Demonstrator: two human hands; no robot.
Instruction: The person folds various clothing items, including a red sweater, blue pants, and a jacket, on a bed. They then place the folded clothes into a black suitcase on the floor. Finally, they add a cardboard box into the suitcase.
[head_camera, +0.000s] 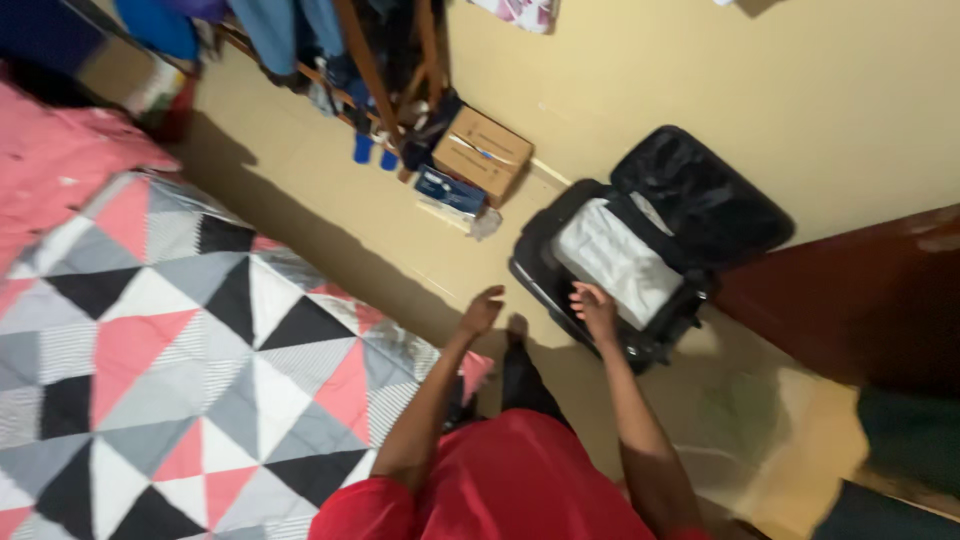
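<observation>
The open black suitcase (655, 245) lay on the floor (330, 215) beside the bed (160, 330), white fabric (615, 260) inside. Right hand (596, 309) hovered over its rim, fingers loosely spread, empty; left hand (482, 310) likewise empty. Advisable: steady the rim first.

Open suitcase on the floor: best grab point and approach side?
Likely the near rim of the suitcase, coming from above on the person's side. It lies flat with the lid open behind; right hand is already at that edge, left hand free.
</observation>
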